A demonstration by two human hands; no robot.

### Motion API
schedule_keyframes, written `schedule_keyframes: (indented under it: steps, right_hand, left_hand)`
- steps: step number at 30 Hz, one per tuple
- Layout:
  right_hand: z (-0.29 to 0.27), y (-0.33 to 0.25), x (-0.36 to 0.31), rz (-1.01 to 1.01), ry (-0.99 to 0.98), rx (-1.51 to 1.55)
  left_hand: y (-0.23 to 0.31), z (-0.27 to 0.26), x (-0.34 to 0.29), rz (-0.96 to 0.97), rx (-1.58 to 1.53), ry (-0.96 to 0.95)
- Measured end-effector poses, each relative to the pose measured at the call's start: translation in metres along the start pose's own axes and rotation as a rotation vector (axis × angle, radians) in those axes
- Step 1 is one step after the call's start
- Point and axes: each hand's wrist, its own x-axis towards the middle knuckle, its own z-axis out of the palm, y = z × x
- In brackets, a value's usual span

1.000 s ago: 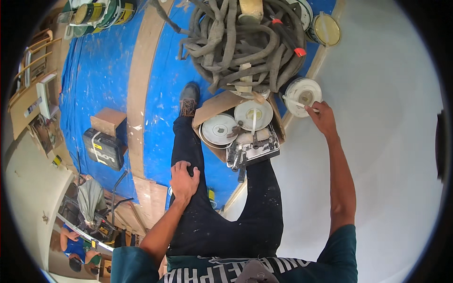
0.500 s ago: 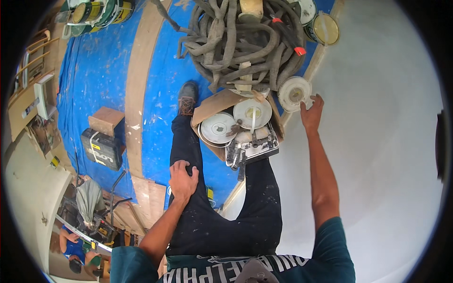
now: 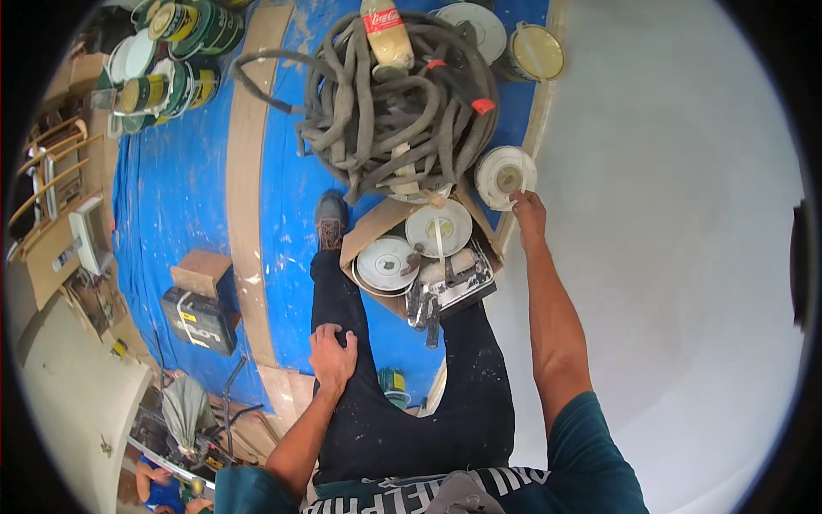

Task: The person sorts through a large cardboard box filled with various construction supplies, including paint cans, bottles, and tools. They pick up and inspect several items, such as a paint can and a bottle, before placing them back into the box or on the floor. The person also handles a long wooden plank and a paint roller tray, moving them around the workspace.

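Note:
My right hand (image 3: 528, 212) reaches forward along the wall, its fingers pinched on the near rim of a round, paint-smeared white lid (image 3: 491, 177). Whether the lid sits on a bucket is hidden. My left hand (image 3: 332, 353) rests on my left thigh with the fingers spread, holding nothing. Between my knees stands an opened cardboard box (image 3: 361, 233). In it are two round white lids, the left (image 3: 385, 263) and the right (image 3: 428, 231), beside a paint-stained tray (image 3: 479, 272) with a roller and dark-handled tools.
Ahead lies a coiled grey hose (image 3: 342, 111) with a bottle (image 3: 390, 43) of pale liquid on top. Paint cans (image 3: 538, 53) stand by the pale wall (image 3: 668, 214). A black case (image 3: 201, 321) sits on the blue sheet (image 3: 171, 206). Another person (image 3: 158, 488) is at lower left.
My right fingers have closed in on the lid's rim from a looser pose. The view has shifted, bringing more of the hose and the bottle into sight. My left hand stays on the thigh.

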Motion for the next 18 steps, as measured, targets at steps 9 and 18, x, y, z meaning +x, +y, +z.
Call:
schedule_keyframes:
  steps: [9,18]
  right_hand:
    - [0.010,0.001,0.010,-0.046,0.003,-0.089]
    - [-0.035,0.053,-0.060,-0.190,0.327,-0.421]
  left_hand:
    - [0.017,-0.007,0.001,0.041,0.062,0.029]
    - [-0.012,0.014,0.009,0.013,-0.156,0.100]
